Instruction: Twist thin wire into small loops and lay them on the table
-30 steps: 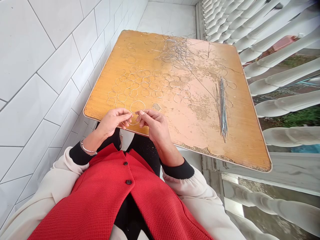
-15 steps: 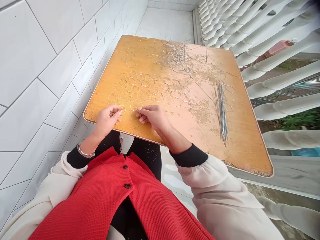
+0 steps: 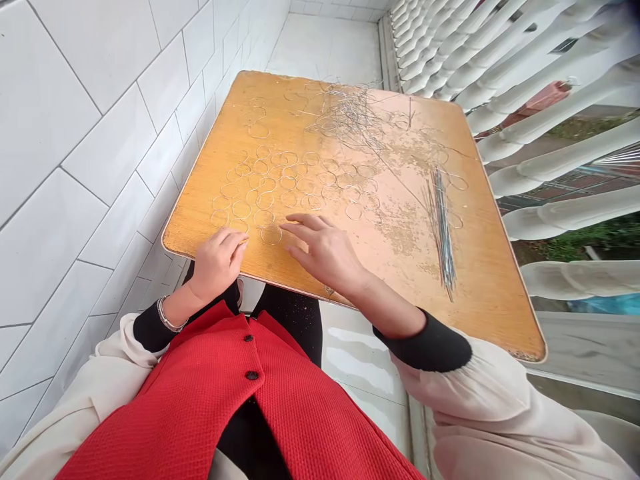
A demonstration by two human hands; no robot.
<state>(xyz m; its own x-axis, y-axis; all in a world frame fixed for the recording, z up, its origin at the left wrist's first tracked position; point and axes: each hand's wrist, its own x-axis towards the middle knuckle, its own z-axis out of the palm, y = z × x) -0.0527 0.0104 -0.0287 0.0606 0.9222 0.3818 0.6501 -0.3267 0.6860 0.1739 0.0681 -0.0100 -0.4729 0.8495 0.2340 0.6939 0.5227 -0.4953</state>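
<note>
Thin wire rings lie in loose rows on the near left part of a wooden table [image 3: 480,287]. My left hand [image 3: 217,260] is at the near edge, its fingers curled and their tips pressed together. Whatever is pinched there, if anything, is too small to make out. Just beyond those fingers is a wire ring [image 3: 241,209], with another partly hidden by them. My right hand [image 3: 330,257] hovers low over the table, palm down, fingers apart and holding nothing. Its fingertips are close to the right side of a single wire ring [image 3: 271,233].
A tangled heap of wire [image 3: 350,110] lies at the far side. Toward the right is a bundle of straight wires [image 3: 443,227]. A white tiled wall [image 3: 120,160] runs along the left, and a white balustrade [image 3: 565,217] stands along the right.
My right hand has let go of the wire ring, drawn back to the right and spread its fingers. My left hand has moved slightly, staying closed. The view has shifted a little.
</note>
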